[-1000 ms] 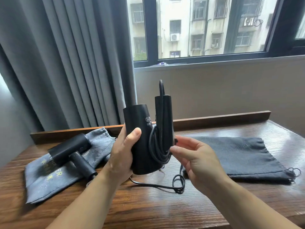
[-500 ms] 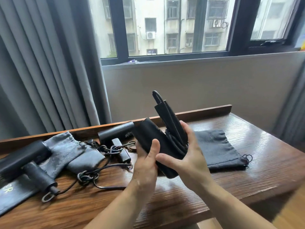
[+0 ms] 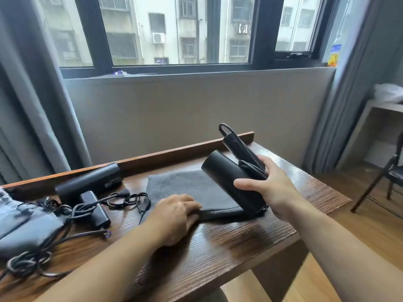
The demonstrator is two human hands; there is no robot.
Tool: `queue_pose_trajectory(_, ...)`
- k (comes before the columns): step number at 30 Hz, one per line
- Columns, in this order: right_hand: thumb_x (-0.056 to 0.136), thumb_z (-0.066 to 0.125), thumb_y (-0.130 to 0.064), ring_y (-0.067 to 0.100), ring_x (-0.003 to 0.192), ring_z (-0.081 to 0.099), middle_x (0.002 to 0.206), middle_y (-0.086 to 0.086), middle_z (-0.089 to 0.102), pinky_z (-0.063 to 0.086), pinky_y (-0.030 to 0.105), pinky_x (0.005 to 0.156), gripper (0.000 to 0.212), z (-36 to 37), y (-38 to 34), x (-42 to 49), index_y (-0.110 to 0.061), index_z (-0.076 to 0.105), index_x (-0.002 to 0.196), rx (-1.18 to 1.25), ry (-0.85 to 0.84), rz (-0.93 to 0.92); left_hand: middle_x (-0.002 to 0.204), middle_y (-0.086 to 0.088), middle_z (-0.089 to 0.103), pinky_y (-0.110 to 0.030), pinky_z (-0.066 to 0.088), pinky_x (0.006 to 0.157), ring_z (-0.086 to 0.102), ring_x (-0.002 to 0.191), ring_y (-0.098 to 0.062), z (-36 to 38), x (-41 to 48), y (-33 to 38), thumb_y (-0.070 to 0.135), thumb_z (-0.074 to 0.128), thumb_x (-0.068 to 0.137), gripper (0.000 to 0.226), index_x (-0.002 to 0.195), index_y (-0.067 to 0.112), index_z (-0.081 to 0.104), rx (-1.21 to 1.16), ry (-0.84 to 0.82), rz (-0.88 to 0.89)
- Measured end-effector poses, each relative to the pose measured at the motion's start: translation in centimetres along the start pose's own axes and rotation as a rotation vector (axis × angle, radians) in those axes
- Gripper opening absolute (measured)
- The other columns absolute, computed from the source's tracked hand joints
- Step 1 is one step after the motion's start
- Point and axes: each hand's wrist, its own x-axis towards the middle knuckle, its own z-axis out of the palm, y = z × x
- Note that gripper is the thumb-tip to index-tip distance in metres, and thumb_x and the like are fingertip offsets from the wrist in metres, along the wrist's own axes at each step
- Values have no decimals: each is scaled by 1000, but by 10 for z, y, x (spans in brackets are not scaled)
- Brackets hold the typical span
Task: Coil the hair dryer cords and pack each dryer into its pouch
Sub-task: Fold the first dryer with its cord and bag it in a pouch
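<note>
Folded dryer (image 3: 231, 182), cord (image 3: 250, 168) coiled at its handle, tilted over dark pouch (image 3: 185, 184), right end. Right hand (image 3: 271, 188) grips it. Left hand (image 3: 176, 212) rests relaxed on pouch's near edge. Second dryer (image 3: 91, 184) lies left of pouch on surface (image 3: 218, 247).

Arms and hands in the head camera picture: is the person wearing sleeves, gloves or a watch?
No. The left arm and the right arm are bare right down to the picture's edge, with no sleeves showing. The left hand and the right hand have no gloves, and no watch, bracelet or ring shows.
</note>
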Motion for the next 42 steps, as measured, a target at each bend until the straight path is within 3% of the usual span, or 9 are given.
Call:
queue_pose_trajectory(7,54,93,-23,31,110,71,118,10,74,51,55,103,84,-28,1,-2,-25,60,131,99,-132,-8,102,2,68,-28,41,86,61,100,-20,-50,9,-38,19,48,99,15,101,25,61,-60,-50,-17)
queue_pose_trajectory(13,68,75,-11,29,100,72,119,17,72,61,35,82,60,-35,-25,-7,-18,65,126,225,-291,-49,69,-5,52,-29,39,61,48,66,-14,-152,8,-40,14,52,76,13,71,11,64,-843,-107,-90)
queue_pose_trajectory(20,59,85,-24,39,112,68,126,21,69,54,46,94,79,-17,-21,-6,-16,59,133,205,-339,13,95,8,71,-23,49,85,62,92,-13,-121,37,-87,13,58,95,18,100,23,72,-128,-413,-177)
queue_pose_trajectory(24,46,89,-24,36,98,73,114,19,73,60,36,74,82,4,-5,-15,-16,64,124,150,-371,89,123,6,68,-33,49,100,60,117,-22,-87,32,-113,25,50,99,28,114,37,69,278,-220,-187)
queue_pose_trajectory(28,43,90,-23,37,98,74,111,15,75,61,38,74,84,20,1,-20,-20,65,123,122,-419,119,107,9,55,-32,47,98,59,116,-18,-95,7,-129,39,43,107,28,124,47,64,451,-128,-75)
queue_pose_trajectory(30,43,90,-26,36,98,74,111,15,75,59,38,77,85,23,0,-19,-20,64,124,109,-423,109,95,18,53,-28,47,98,62,107,-16,-114,-6,-138,37,51,105,25,117,48,70,323,-49,-73)
queue_pose_trajectory(36,46,89,-29,40,103,72,115,17,74,56,46,87,86,21,-5,-10,-19,62,127,140,-408,98,84,12,78,-13,55,69,68,72,1,-168,-42,-130,36,63,93,17,91,40,79,-877,305,-183)
queue_pose_trajectory(38,45,89,-29,40,102,72,115,17,74,55,46,86,87,26,-5,-10,-19,62,127,141,-418,102,80,24,74,-8,49,72,63,71,9,-160,-54,-145,57,66,83,11,83,53,76,-643,109,-242)
queue_pose_trajectory(42,45,90,-27,39,98,73,112,17,74,56,42,80,84,40,-6,-12,-21,64,125,116,-473,112,101,21,73,-22,45,91,67,97,-3,-141,-69,-189,39,62,100,15,97,50,70,24,-231,-364)
